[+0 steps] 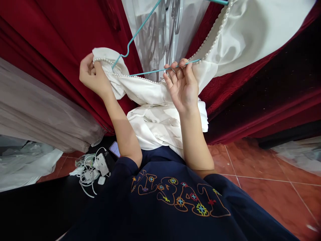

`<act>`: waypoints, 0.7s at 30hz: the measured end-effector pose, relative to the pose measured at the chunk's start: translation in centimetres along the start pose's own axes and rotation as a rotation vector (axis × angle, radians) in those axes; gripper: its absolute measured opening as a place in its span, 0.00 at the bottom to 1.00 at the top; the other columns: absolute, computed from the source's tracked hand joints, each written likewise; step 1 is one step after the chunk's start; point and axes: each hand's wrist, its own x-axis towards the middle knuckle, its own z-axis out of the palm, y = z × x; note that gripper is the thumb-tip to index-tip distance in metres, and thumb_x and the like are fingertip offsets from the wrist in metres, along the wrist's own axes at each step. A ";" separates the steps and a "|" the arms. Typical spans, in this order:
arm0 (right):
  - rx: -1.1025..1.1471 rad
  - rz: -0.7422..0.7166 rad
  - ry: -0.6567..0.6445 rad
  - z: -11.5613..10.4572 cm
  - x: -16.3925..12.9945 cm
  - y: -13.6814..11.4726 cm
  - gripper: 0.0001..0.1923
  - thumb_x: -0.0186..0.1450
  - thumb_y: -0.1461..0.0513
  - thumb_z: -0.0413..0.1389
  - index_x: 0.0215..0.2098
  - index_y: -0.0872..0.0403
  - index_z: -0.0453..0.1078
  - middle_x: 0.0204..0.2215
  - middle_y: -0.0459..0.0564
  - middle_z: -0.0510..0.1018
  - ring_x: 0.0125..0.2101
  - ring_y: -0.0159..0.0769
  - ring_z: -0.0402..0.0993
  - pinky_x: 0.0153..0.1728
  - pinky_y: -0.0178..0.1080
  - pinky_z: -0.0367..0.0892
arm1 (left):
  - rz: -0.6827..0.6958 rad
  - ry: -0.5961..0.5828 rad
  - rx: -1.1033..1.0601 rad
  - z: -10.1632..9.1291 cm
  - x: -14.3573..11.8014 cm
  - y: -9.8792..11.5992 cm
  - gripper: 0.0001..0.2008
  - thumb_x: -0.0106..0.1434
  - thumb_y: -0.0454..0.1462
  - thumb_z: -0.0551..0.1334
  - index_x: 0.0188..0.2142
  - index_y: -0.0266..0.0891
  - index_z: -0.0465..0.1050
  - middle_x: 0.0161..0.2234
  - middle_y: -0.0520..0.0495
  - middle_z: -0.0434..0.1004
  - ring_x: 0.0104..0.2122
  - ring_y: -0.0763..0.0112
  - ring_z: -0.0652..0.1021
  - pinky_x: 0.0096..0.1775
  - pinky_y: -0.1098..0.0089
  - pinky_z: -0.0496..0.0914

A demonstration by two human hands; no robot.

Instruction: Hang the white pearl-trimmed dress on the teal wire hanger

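Observation:
A white satin dress [150,92] with pearl-beaded edges hangs in front of me, its lower part bunched over my lap. A thin turquoise wire hanger [142,72] runs inside its neckline. My left hand [94,75] is closed on the beaded strap end at the left, beside the bend of the hanger. My right hand [184,85] is turned palm toward me, with curled fingers at the lower hanger wire, close to the right strap. The hanger's top lies outside the view.
Dark red curtains [50,43] hang behind the dress, with sheer pale fabric [42,103] on the left. A black surface [55,204] at lower left bears white cables [87,175], a charger and a phone [114,149]. Red floor tiles [260,187] show at right.

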 end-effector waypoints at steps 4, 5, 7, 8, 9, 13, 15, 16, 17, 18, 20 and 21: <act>0.057 -0.022 0.014 0.3 0.0 0.0 0.15 0.64 0.44 0.60 0.37 0.43 0.66 0.40 0.41 0.77 0.55 0.36 0.74 0.62 0.42 0.70 | -0.171 0.014 0.126 -1.7 -4.2 -0.4 0.01 0.72 0.28 0.62 0.42 0.31 0.73 0.36 0.52 0.81 0.44 0.74 0.80 0.51 0.63 0.69; 0.060 -0.025 0.017 0.4 0.0 0.0 0.15 0.65 0.44 0.59 0.37 0.43 0.66 0.40 0.41 0.77 0.54 0.35 0.75 0.63 0.42 0.70 | -0.194 0.002 0.124 -1.8 -5.7 -0.1 0.02 0.70 0.26 0.62 0.40 0.31 0.73 0.36 0.52 0.81 0.41 0.74 0.80 0.50 0.64 0.71; 0.047 -0.023 0.019 0.5 0.0 -0.1 0.14 0.66 0.45 0.59 0.37 0.44 0.65 0.39 0.41 0.77 0.54 0.34 0.75 0.64 0.42 0.69 | -0.220 -0.078 0.083 -1.7 -8.2 1.0 0.03 0.67 0.28 0.64 0.37 0.34 0.74 0.36 0.50 0.81 0.40 0.71 0.82 0.48 0.65 0.75; 0.033 -0.019 0.024 0.6 -0.1 -0.2 0.13 0.66 0.46 0.59 0.37 0.44 0.65 0.39 0.41 0.77 0.55 0.34 0.74 0.65 0.42 0.68 | -0.236 -0.157 0.033 -1.4 -9.0 1.9 0.02 0.65 0.29 0.66 0.36 0.36 0.75 0.37 0.49 0.82 0.41 0.68 0.83 0.49 0.66 0.76; 0.016 -0.011 0.024 0.7 -0.1 -0.2 0.12 0.65 0.47 0.59 0.37 0.43 0.65 0.40 0.40 0.78 0.56 0.34 0.74 0.65 0.42 0.67 | -0.249 -0.245 -0.022 -1.0 -9.6 2.8 0.04 0.64 0.31 0.68 0.37 0.37 0.75 0.38 0.48 0.82 0.42 0.66 0.83 0.49 0.66 0.77; -0.022 0.002 0.017 0.8 0.0 -0.3 0.13 0.60 0.48 0.62 0.36 0.39 0.65 0.41 0.35 0.79 0.58 0.34 0.71 0.67 0.40 0.64 | -0.270 -0.490 -0.242 1.2 -10.2 6.8 0.17 0.61 0.46 0.74 0.43 0.41 0.74 0.43 0.46 0.81 0.49 0.60 0.82 0.53 0.64 0.76; -0.017 0.001 0.016 0.8 0.1 -0.2 0.15 0.57 0.47 0.64 0.36 0.39 0.65 0.40 0.33 0.79 0.57 0.34 0.71 0.67 0.39 0.64 | -0.273 -0.507 -0.326 2.4 -10.5 8.2 0.22 0.61 0.54 0.72 0.43 0.42 0.74 0.45 0.44 0.80 0.53 0.58 0.80 0.55 0.64 0.75; -0.011 -0.004 0.016 0.8 0.2 -0.1 0.16 0.57 0.47 0.65 0.36 0.39 0.66 0.40 0.33 0.79 0.56 0.34 0.72 0.67 0.40 0.64 | -0.276 -0.489 -0.355 2.9 -10.8 8.7 0.24 0.61 0.57 0.70 0.43 0.43 0.74 0.46 0.44 0.79 0.54 0.57 0.80 0.55 0.64 0.75; -0.010 -0.009 0.011 0.8 0.3 0.0 0.16 0.57 0.47 0.65 0.36 0.39 0.66 0.40 0.33 0.79 0.56 0.34 0.72 0.67 0.40 0.64 | -0.282 -0.461 -0.372 3.4 -11.2 9.1 0.24 0.62 0.59 0.68 0.43 0.44 0.74 0.47 0.43 0.78 0.54 0.57 0.79 0.55 0.64 0.75; -0.015 -0.015 0.001 0.7 0.2 0.0 0.16 0.57 0.47 0.65 0.37 0.39 0.67 0.41 0.33 0.80 0.55 0.34 0.73 0.67 0.42 0.65 | -0.288 -0.428 -0.379 3.7 -11.5 9.4 0.24 0.63 0.60 0.66 0.44 0.45 0.73 0.48 0.43 0.78 0.53 0.58 0.79 0.54 0.65 0.75; -0.071 -0.019 -0.028 0.5 0.0 -0.3 0.15 0.61 0.46 0.63 0.41 0.41 0.68 0.45 0.36 0.79 0.54 0.34 0.74 0.66 0.44 0.67 | -0.289 -0.362 -0.383 4.2 -12.0 9.8 0.22 0.65 0.60 0.64 0.45 0.46 0.73 0.49 0.44 0.77 0.51 0.60 0.80 0.54 0.65 0.75; -0.138 -0.002 -0.043 0.3 -0.3 -0.7 0.16 0.62 0.46 0.61 0.42 0.42 0.69 0.46 0.39 0.80 0.53 0.35 0.75 0.64 0.46 0.69 | -0.286 -0.339 -0.386 4.3 -12.1 9.9 0.21 0.66 0.59 0.63 0.45 0.47 0.72 0.48 0.45 0.77 0.50 0.61 0.80 0.53 0.66 0.75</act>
